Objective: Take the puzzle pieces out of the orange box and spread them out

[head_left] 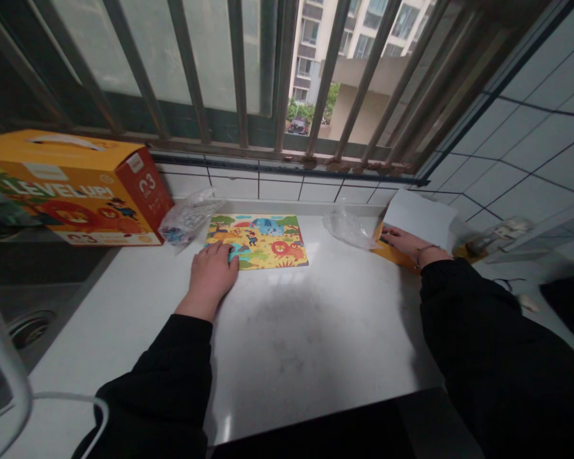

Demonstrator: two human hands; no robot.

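A colourful jigsaw puzzle (pixel 272 236) with a lion, a blue elephant and other animals lies flat on the white countertop (pixel 287 344). My left hand (pixel 213 271) rests on its lower left part, fingers laid out and holding nothing. Over on the right, my right hand (pixel 404 244) reaches over an orange box (pixel 397 256) whose white flap (pixel 418 217) stands raised behind it. Its fingers are drawn together at the box's left end; whatever they pinch is hidden. A clear plastic bag (pixel 349 228) lies just left of that box.
At the left stands a big orange "LEVEL UP!" carton (pixel 81 197) with a handle. Beside it sits a clear bag of small pieces (pixel 186 220). A sink (pixel 33 325) and white tap (pixel 4 357) border the counter's left edge; a barred window (pixel 239 76) runs behind.
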